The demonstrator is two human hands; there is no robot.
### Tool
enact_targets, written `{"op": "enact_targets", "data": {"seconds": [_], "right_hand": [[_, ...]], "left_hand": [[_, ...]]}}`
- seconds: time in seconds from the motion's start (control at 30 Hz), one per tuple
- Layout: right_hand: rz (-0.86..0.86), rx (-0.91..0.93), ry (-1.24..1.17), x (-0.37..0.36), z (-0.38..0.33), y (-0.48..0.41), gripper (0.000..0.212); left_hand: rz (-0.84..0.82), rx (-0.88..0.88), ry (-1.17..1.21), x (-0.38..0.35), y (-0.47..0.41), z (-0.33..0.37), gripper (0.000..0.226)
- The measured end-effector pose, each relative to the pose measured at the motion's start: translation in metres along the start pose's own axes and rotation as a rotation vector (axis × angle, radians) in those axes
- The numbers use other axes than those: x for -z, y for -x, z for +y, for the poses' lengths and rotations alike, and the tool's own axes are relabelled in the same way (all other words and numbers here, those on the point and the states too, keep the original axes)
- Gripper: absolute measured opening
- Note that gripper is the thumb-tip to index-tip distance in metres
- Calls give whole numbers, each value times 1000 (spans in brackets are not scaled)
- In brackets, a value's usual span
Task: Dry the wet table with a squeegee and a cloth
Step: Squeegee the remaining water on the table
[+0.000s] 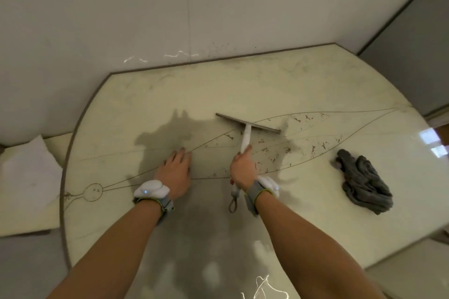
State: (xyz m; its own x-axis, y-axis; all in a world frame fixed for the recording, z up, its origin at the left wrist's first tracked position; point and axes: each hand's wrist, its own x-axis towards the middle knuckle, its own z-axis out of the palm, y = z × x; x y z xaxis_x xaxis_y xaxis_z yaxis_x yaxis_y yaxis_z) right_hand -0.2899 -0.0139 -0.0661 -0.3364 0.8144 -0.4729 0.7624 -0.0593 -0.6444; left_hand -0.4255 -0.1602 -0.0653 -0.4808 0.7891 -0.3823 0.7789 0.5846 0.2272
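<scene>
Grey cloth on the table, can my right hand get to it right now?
Probably yes for reach: nothing lies between the right hand and the cloth, but it grips the squeegee handle.

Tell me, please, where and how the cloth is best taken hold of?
Probably pinch the raised folds at the middle of the cloth from above: it lies in a crumpled heap on the table; its ridges stand up, its edges lie flat.
</scene>
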Motion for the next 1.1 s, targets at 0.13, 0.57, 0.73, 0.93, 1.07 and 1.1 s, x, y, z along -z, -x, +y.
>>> {"op": "enact_targets", "data": {"seconds": [0.13,0.57,0.73,0.93,1.07,1.1], "right_hand": [[0,9,-40,-6,8,26,45],[34,-175,-299,173,37,-46,29],[-161,-309,-514,169,27,-50,27],[-210,-344,-646,101,22,-18,31],[-230,-284,-562,69,21,11,28],[-231,-281,-572,63,20,17,32]], "left_hand": [[-1,-3,12,4,12,1,54],[11,-31,28,-29,17,73,47],[4,-3,-16,-41,16,79,54],[-28,20,-29,-37,13,85,55],[-23,27,-25,-32,16,86,55],[-28,26,-23,-32,18,86,55]]}}
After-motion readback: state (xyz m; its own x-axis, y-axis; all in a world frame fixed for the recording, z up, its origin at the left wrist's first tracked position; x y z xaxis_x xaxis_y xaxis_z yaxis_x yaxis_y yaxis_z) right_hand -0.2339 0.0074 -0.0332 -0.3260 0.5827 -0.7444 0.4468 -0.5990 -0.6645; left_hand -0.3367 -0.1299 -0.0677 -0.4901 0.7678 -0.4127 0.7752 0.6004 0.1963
